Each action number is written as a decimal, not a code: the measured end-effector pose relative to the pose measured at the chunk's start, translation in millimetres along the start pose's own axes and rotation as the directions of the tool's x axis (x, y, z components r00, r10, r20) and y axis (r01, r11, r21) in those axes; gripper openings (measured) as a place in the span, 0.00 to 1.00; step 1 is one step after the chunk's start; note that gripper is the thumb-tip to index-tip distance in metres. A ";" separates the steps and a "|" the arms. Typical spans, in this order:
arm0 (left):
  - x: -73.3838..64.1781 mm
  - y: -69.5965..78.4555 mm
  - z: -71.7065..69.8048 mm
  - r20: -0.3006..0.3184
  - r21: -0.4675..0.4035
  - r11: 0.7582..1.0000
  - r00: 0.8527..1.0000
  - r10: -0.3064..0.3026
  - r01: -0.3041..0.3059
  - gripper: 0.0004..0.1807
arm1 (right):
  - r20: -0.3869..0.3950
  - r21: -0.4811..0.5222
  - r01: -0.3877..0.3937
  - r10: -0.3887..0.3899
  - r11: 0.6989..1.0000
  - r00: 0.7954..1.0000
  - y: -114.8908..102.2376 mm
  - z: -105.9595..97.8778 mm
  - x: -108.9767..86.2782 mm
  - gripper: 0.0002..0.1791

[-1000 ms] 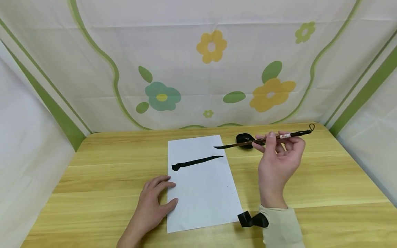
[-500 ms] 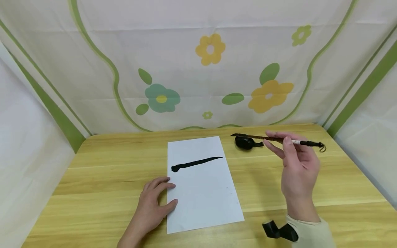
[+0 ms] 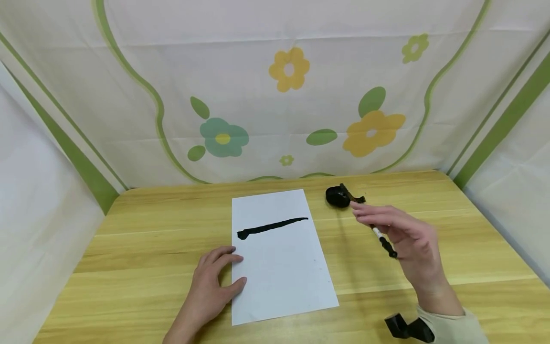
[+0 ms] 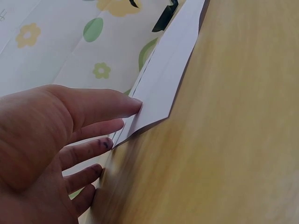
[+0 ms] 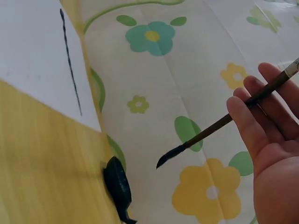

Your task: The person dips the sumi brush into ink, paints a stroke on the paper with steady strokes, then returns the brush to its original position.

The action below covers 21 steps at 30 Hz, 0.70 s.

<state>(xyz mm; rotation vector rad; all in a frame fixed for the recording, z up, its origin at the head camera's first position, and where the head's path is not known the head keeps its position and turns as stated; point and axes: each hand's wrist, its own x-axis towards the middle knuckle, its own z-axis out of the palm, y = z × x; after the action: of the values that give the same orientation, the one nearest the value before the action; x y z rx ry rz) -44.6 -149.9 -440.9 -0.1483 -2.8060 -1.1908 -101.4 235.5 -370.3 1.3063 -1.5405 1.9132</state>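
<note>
My right hand (image 3: 414,248) grips a calligraphy brush (image 3: 377,232), thumb against fingers, its dark bristles pointing away from me. In the head view the bristles overlap a black rounded dish-like thing (image 3: 335,198) with a short handle; in the right wrist view the brush tip (image 5: 169,156) hangs apart from it. A white sheet of paper (image 3: 283,282) carries one long black ink stroke (image 3: 275,225) across its upper part. My left hand (image 3: 210,286) rests at the sheet's left edge, with thumb and fingertips on the paper, fingers spread and slightly bent.
The wooden table (image 3: 142,248) ends at the back against a white cloth (image 3: 150,157) printed with flowers, with more cloth at both sides. A black wrist mount (image 3: 408,328) sits beside the right sleeve (image 3: 455,327).
My right hand has moved right and toward me, away from the paper. The brush has swung round, so its tip now lies over the black dish-like thing in the head view. The left hand stays put.
</note>
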 end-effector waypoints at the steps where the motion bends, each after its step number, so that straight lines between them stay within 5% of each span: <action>1: 0.0 0.3 -0.2 0.002 0.000 1.000 1.000 -0.004 0.004 0.18 | 0.013 -0.008 -0.003 0.004 1.000 1.000 0.5 -0.7 -1.1 0.32; 8: 0.1 1.7 -2.1 0.007 0.003 1.000 1.000 -0.016 0.016 0.18 | -0.018 -0.201 -0.138 0.138 0.970 0.990 2.7 -4.2 -15.8 0.18; 15: -1.2 0.8 -2.6 -0.007 0.010 1.000 1.000 -0.006 0.006 0.18 | -0.076 -0.431 -0.321 0.321 0.843 0.944 5.8 -8.8 -31.3 0.20; 21: -2.4 -0.6 -2.7 -0.016 0.017 1.000 1.000 0.006 -0.005 0.18 | -0.108 -0.495 -0.418 0.423 0.762 0.900 10.0 -14.9 -38.3 0.22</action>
<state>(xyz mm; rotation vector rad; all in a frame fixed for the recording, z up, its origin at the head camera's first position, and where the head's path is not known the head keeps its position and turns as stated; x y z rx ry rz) -42.2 -152.4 -439.7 -0.1444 -2.7992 -1.1612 -95.8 255.5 -407.1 0.7768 -2.2985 1.5349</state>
